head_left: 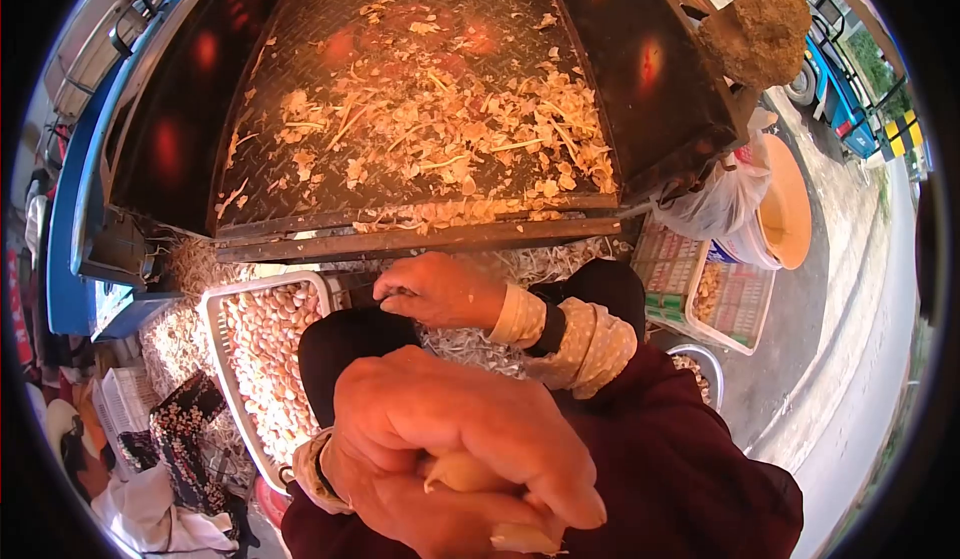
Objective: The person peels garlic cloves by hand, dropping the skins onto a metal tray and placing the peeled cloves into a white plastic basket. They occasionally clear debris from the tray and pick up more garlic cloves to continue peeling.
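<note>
Close to the camera, my left hand [450, 429] is curled around garlic cloves [465, 471]; one pale clove [525, 539] shows near the fingertips. Farther off, my right hand [440, 291] hangs over my lap, in front of the metal bed's wooden edge [420, 242]. Its fingers are bent inward, and what they hold, if anything, is hidden. Beside my left knee stands a white plastic basket [212, 324] full of loose garlic cloves [265, 354].
Garlic skins and dry stalks [450, 129] litter the dark metal bed ahead. To the right are a crate [755, 334] holding some cloves, a metal bowl [713, 364], and an orange-rimmed bucket [795, 204] with a plastic bag. Shredded skins cover the ground; clothes [160, 509] lie at left.
</note>
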The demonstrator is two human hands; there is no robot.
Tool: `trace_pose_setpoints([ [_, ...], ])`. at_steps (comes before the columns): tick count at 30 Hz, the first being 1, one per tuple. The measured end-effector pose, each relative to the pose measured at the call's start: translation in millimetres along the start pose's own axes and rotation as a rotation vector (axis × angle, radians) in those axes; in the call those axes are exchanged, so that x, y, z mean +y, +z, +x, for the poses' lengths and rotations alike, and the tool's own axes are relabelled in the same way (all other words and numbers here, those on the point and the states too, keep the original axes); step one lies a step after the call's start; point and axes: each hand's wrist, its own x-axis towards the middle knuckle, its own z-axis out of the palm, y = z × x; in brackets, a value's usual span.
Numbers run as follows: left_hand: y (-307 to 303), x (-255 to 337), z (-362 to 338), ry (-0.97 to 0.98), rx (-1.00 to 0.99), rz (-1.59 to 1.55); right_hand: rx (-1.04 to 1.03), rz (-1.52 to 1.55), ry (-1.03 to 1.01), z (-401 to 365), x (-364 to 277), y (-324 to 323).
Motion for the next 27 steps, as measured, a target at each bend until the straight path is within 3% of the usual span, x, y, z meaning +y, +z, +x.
trace_pose_setpoints([
  [1, 8.9, -6.2, 4.3, 0.005, -0.003, 0.004, -0.118, 0.004, 0.084, -1.3, -6.2, -2.2],
  [5, 39.2, -28.7, -0.5, 0.291, 0.008, -0.367, -0.209, -0.151, 0.023, -15.2, -0.7, 0.8],
  [9, 39.0, -19.5, -8.9, 0.214, 0.092, -0.314, -0.165, -0.119, 0.006, -22.7, -0.3, 0.1],
  [11, 25.9, -8.0, -13.5, -0.039, -0.040, -0.209, -0.187, -0.179, 0.017, -29.4, 2.5, -0.2],
  [12, 27.1, -11.3, -13.8, -0.042, -0.040, -0.210, -0.207, -0.244, 0.021, -32.2, 3.3, -0.4],
  [15, 29.7, -32.6, -15.0, 0.057, 0.018, -0.350, -0.183, -0.328, -0.018, -42.1, 1.3, 4.0],
  [17, 29.5, -53.7, -17.4, 0.239, -0.115, -0.521, -0.223, -0.386, -0.018, -47.0, -0.2, 4.0],
  [18, 35.8, -65.1, -16.9, 0.237, -0.113, -0.507, -0.260, -0.446, -0.010, -49.3, -1.4, 4.8],
  [20, 50.1, -76.6, -11.7, 0.473, -0.352, -1.059, -0.229, -0.414, -0.032, -54.9, -5.7, 8.5],
  [21, 30.3, -61.8, -24.1, 0.185, -0.327, -0.761, -0.237, -0.446, -0.044, -57.4, -7.8, 7.1],
  [25, 48.0, -48.1, -28.2, 0.323, -0.213, -0.646, -0.233, -0.347, -0.010, -69.7, -17.4, 0.7],
  [27, 43.6, -46.4, -57.1, 0.079, -0.245, -0.422, -0.206, -0.315, -0.013, -67.3, -23.4, -11.0],
])
